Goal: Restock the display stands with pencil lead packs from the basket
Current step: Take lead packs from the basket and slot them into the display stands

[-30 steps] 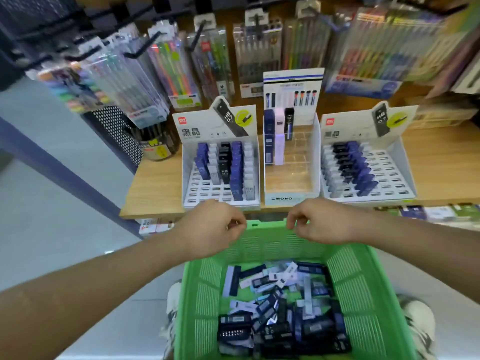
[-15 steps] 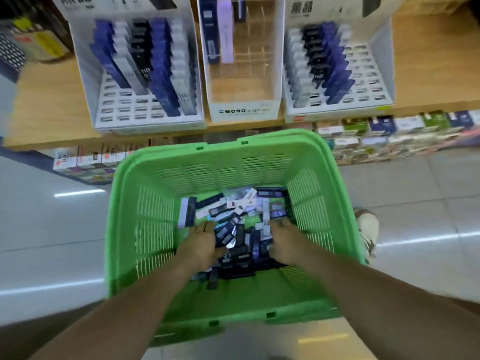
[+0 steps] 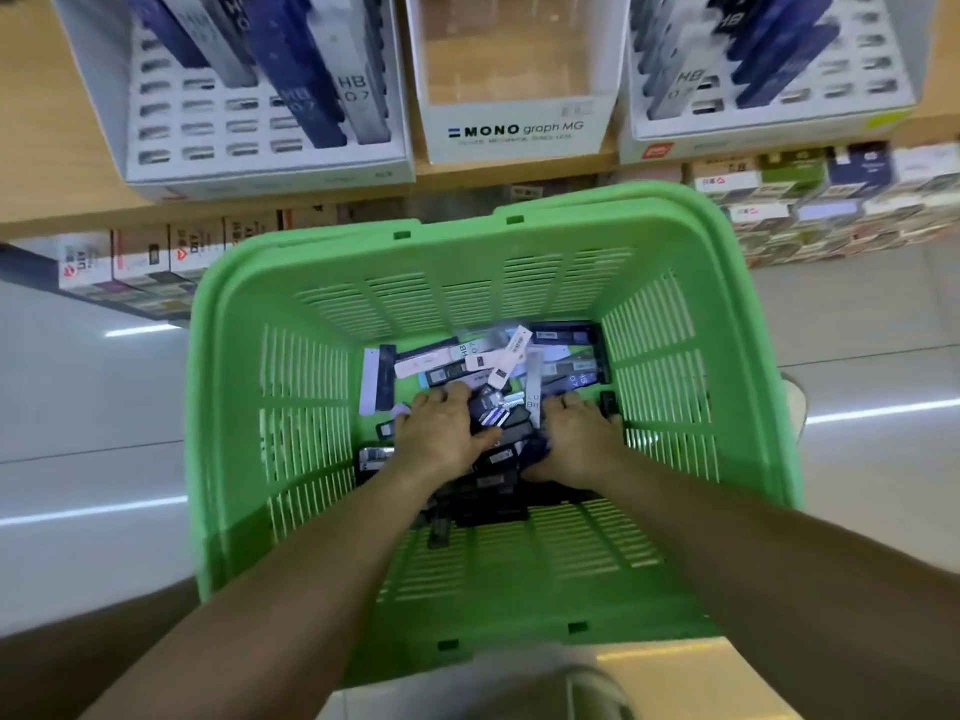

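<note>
Resting on slim navy, white lead packs [image 3: 498, 356], green basket [image 3: 218, 407], left hand [image 3: 441, 439], right hand [image 3: 576, 444], finger grip unclear.

In the basket [image 3: 234, 407], the left hand [image 3: 441, 433] and right hand [image 3: 576, 441] bury their fingertips among lead packs [image 3: 498, 356]; any grip is hidden. Behind the basket, the display stands [image 3: 519, 132] are cropped by the top edge.
</note>
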### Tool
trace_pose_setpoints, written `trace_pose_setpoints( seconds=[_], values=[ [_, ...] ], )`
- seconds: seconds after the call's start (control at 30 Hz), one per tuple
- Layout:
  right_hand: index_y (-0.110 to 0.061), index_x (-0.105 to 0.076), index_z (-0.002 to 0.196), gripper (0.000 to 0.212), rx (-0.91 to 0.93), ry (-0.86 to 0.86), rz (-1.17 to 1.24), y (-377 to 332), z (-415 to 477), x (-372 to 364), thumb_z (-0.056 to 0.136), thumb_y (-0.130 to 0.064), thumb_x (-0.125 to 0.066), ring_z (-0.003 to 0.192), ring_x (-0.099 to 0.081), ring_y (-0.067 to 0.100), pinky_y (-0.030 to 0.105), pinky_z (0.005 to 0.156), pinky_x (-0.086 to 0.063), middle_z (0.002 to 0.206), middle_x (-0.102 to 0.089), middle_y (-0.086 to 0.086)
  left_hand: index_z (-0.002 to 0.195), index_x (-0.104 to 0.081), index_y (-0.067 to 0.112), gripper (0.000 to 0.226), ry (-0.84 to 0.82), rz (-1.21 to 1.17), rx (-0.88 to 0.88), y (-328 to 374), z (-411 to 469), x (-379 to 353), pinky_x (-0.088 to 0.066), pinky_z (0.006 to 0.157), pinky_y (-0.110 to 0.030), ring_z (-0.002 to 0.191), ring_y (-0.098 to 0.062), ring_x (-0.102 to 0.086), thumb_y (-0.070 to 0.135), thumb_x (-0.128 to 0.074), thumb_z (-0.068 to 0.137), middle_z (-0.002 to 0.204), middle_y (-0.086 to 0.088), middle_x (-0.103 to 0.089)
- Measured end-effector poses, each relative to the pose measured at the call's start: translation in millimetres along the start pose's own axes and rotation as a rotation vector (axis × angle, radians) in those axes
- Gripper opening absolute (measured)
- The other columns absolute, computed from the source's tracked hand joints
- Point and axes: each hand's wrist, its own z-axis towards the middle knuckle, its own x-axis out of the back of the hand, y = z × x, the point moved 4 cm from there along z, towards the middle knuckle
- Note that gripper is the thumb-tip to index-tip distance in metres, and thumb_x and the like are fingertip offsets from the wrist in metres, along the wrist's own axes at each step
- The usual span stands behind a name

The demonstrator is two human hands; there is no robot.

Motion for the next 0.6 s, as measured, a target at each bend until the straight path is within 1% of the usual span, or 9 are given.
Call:
trace_pose_setpoints(
  seconds=[0.13, 0.27, 0.33, 0.4, 0.43, 0.47, 0.5, 0.53, 0.6],
  values=[
    [-0.014, -0.043, 0.135, 0.090, 0.065, 0.027, -0.084, -1, 1, 0, 0.068, -0.068, -0.072, 0.129, -0.038, 0.031, 0.050, 0.104, -0.034, 0.137, -0.043, 0.010, 0.115, -0.044, 0.017, 0.045, -0.006, -0.147, -0.067, 4, 3, 2, -0.048, 0.079, -0.036, 0.100, -0.026, -0.056, 0.044, -0.065, 0.086, 0.115, -0.009, -0.062],
    [-0.010, -0.040, 0.133, 0.081, 0.155, 0.003, -0.121, -9, 1, -2, 0.077, -0.058, -0.072, 0.116, -0.053, 0.031, 0.040, 0.092, -0.043, 0.127, -0.055, 0.011, 0.140, -0.038, 0.014, 0.056, -0.041, -0.153, -0.120, 6, 6, 4, -0.043, 0.093, -0.034, 0.120, -0.028, -0.051, 0.040, -0.056, 0.094, 0.134, -0.012, -0.054],
    [-0.011, -0.042, 0.129, 0.069, 0.176, -0.035, -0.135, -14, 0, -1, 0.082, -0.054, -0.070, 0.113, -0.055, 0.029, 0.041, 0.091, -0.040, 0.118, -0.058, 0.008, 0.138, -0.040, 0.011, 0.055, -0.084, -0.126, -0.092, 6, 4, 3, -0.047, 0.088, -0.035, 0.113, -0.030, -0.055, 0.044, -0.051, 0.096, 0.126, -0.014, -0.058],
    [-0.016, -0.049, 0.122, 0.049, 0.195, -0.098, -0.182, -15, -2, 0, 0.089, -0.050, -0.063, 0.111, -0.056, 0.027, 0.046, 0.094, -0.035, 0.107, -0.056, 0.003, 0.114, -0.053, 0.013, 0.039, -0.089, -0.144, -0.072, 5, 3, 6, -0.046, 0.068, -0.035, 0.093, -0.030, -0.060, 0.048, -0.048, 0.096, 0.098, -0.008, -0.064],
    [-0.017, -0.052, 0.117, 0.041, 0.198, -0.132, -0.207, -15, -3, 1, 0.091, -0.048, -0.060, 0.109, -0.056, 0.027, 0.048, 0.096, -0.035, 0.105, -0.055, 0.002, 0.096, -0.054, 0.017, 0.032, -0.095, -0.208, -0.048, 2, 1, 8, -0.040, 0.059, -0.033, 0.081, -0.028, -0.059, 0.048, -0.048, 0.096, 0.082, -0.004, -0.060],
    [-0.016, -0.052, 0.112, 0.036, 0.198, -0.151, -0.206, -15, -5, 5, 0.093, -0.046, -0.058, 0.107, -0.056, 0.027, 0.047, 0.095, -0.037, 0.108, -0.057, 0.003, 0.083, -0.050, 0.018, 0.033, -0.113, -0.303, -0.012, 0, 0, 11, -0.035, 0.055, -0.030, 0.071, -0.025, -0.055, 0.048, -0.047, 0.096, 0.073, -0.002, -0.054],
    [-0.015, -0.051, 0.108, 0.033, 0.196, -0.158, -0.172, -15, -6, 10, 0.095, -0.043, -0.058, 0.105, -0.057, 0.028, 0.044, 0.093, -0.041, 0.112, -0.059, 0.006, 0.079, -0.049, 0.015, 0.036, -0.140, -0.406, 0.025, -3, -2, 14, -0.035, 0.056, -0.029, 0.067, -0.023, -0.052, 0.047, -0.047, 0.097, 0.071, -0.002, -0.052],
    [-0.012, -0.052, 0.110, 0.032, 0.199, -0.151, -0.111, -16, -7, 17, 0.095, -0.040, -0.058, 0.103, -0.058, 0.029, 0.040, 0.088, -0.045, 0.115, -0.061, 0.010, 0.083, -0.052, 0.013, 0.037, -0.163, -0.506, 0.064, -6, -4, 19, -0.037, 0.061, -0.030, 0.069, -0.022, -0.053, 0.047, -0.047, 0.097, 0.074, -0.004, -0.054],
    [-0.008, -0.052, 0.124, 0.039, 0.181, -0.108, 0.083, -18, -10, 36, 0.096, -0.035, -0.059, 0.100, -0.061, 0.027, 0.034, 0.082, -0.048, 0.113, -0.063, 0.012, 0.099, -0.057, 0.011, 0.035, -0.147, -0.672, 0.143, -12, -8, 28, -0.044, 0.073, -0.032, 0.085, -0.025, -0.059, 0.046, -0.050, 0.096, 0.092, -0.007, -0.062]
  ],
)
